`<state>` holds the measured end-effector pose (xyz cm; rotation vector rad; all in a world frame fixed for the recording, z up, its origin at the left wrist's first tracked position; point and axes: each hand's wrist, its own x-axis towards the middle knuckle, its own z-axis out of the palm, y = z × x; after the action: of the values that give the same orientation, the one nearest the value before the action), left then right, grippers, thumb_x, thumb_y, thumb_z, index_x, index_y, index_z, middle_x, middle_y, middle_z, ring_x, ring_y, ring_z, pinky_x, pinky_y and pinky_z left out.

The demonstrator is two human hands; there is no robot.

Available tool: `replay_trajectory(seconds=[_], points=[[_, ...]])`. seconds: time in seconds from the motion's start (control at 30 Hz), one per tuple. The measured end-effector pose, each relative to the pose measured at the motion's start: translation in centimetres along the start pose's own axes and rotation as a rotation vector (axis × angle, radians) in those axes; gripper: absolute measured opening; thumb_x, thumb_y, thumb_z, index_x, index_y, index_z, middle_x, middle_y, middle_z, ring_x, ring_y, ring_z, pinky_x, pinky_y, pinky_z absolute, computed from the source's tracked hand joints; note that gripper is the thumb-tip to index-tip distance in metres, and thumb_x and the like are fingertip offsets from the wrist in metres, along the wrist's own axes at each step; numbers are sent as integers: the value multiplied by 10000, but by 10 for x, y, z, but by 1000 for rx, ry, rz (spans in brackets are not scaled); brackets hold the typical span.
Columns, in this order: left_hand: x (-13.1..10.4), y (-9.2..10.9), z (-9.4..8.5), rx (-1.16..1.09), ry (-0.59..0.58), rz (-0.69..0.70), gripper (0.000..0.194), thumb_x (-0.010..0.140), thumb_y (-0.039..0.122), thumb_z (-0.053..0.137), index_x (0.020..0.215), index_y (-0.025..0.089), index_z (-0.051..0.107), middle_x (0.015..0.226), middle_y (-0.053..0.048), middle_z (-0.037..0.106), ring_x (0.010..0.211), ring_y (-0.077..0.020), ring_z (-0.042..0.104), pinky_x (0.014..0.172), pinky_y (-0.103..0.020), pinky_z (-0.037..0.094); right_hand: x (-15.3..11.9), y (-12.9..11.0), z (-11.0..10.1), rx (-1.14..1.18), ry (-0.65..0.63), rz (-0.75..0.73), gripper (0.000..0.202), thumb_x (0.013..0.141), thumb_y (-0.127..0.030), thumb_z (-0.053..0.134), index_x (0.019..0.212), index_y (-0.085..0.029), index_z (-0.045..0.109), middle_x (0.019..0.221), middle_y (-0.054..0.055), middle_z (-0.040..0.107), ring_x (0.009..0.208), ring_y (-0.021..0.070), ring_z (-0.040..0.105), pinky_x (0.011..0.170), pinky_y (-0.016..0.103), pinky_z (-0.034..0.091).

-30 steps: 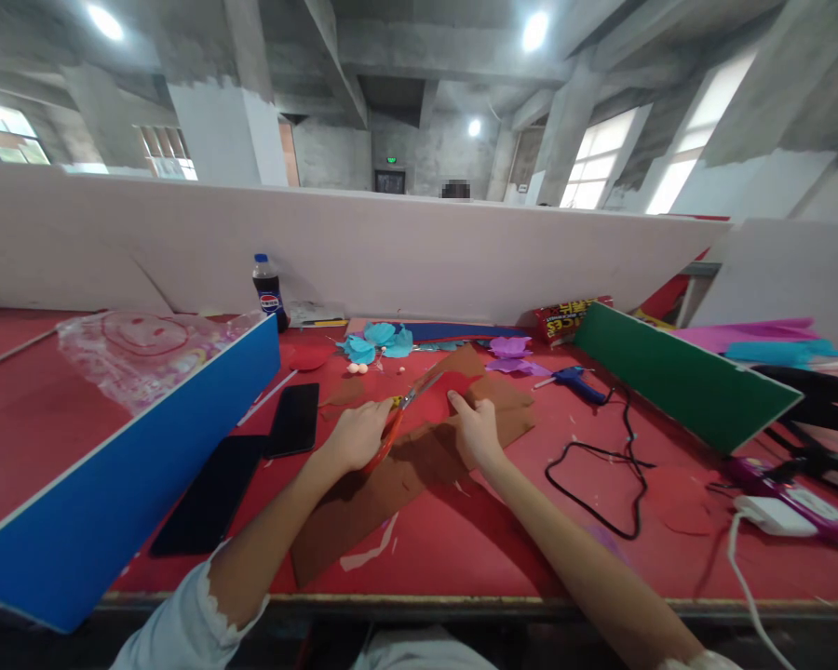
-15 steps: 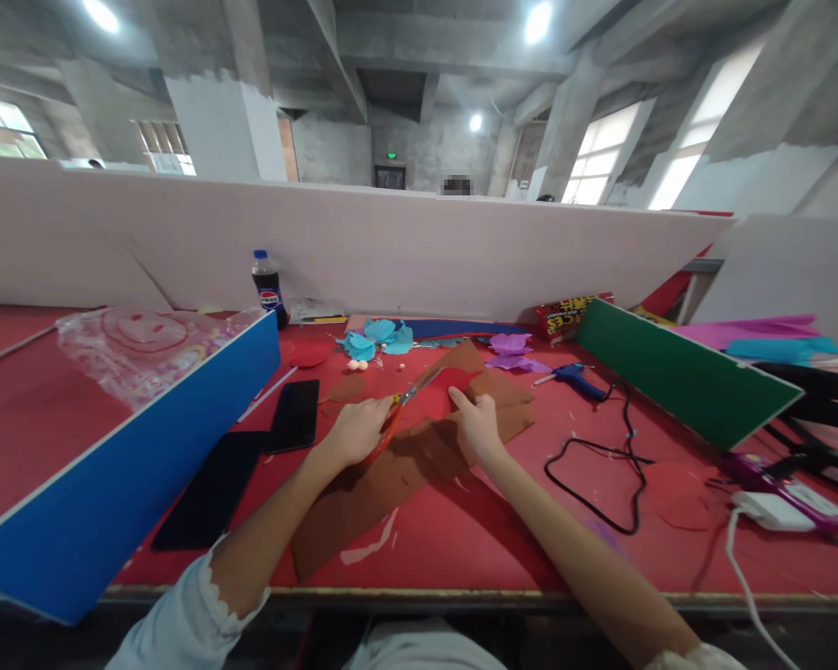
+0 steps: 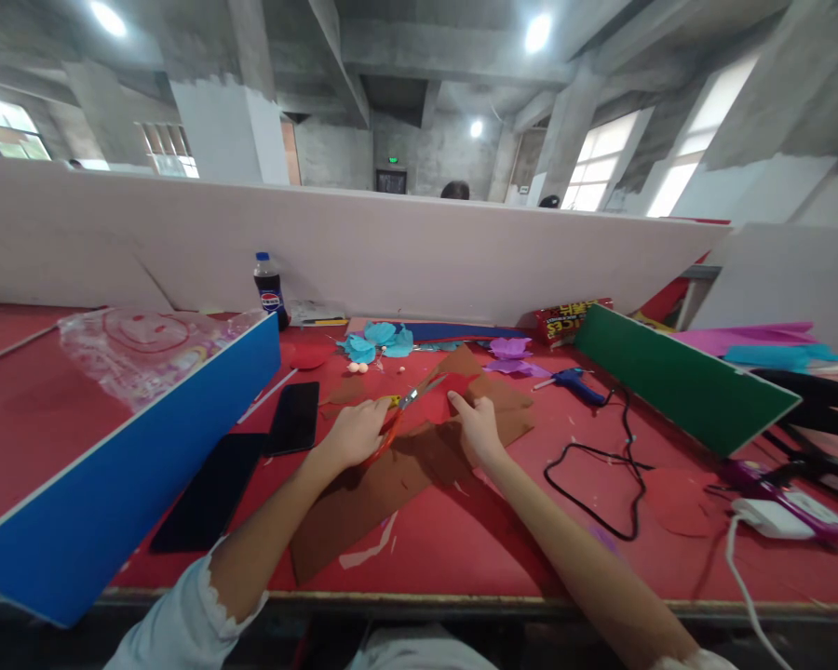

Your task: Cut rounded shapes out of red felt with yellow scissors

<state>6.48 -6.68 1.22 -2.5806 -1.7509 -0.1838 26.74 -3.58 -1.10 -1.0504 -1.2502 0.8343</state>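
Observation:
My left hand (image 3: 358, 431) is closed round the handles of a pair of scissors (image 3: 413, 395) with orange and yellow grips. The blades point up and right, slightly apart, beside a piece of red paper (image 3: 453, 383). My right hand (image 3: 479, 426) pinches that red paper, thumb on top; the fingers beneath are partly hidden. Below both hands lies creased brown paper (image 3: 356, 521), stretching toward the table's front edge. More brown paper (image 3: 465, 358) shows behind the red piece.
A blue board (image 3: 146, 447) stands on the left, a green board (image 3: 684, 377) on the right. Two dark phone-like slabs (image 3: 293, 419) lie left. Behind are blue paper petals (image 3: 377, 341), purple petals (image 3: 509, 349) and a cola bottle (image 3: 271, 293). Right lie a glue gun (image 3: 579, 383) and black cord (image 3: 590, 448).
The scissor blades now show more fully and a little wider apart, drawn slightly back from the red paper. Both hands stay almost in the same place.

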Motion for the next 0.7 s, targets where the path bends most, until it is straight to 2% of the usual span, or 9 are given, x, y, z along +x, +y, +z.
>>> replay_trajectory(seconds=[0.17, 0.33, 0.7], points=[[0, -3, 3, -12, 19, 7, 419, 784, 181, 388, 1200, 221, 356, 1074, -90, 563, 1024, -216, 506, 748, -307, 415, 0, 0, -1, -99, -3, 19, 342, 647, -377, 538, 476, -183, 314, 455, -72, 237, 456, 54, 213, 414, 203, 195], [1, -3, 5, -1, 31, 4, 395, 790, 199, 382, 1184, 229, 372, 1051, -87, 575, 1000, -228, 522, 727, -319, 422, -1, -5, -1, -78, -28, -4, 331, 656, -375, 517, 490, -191, 298, 446, -71, 235, 450, 56, 217, 400, 202, 192], [-1, 0, -5, -25, -60, -53, 453, 770, 188, 401, 1214, 253, 344, 1110, -76, 547, 1023, -233, 504, 764, -343, 411, 1, -2, -3, -133, -16, -67, 305, 667, -357, 492, 496, -187, 306, 466, -67, 232, 469, 56, 219, 404, 198, 197]])
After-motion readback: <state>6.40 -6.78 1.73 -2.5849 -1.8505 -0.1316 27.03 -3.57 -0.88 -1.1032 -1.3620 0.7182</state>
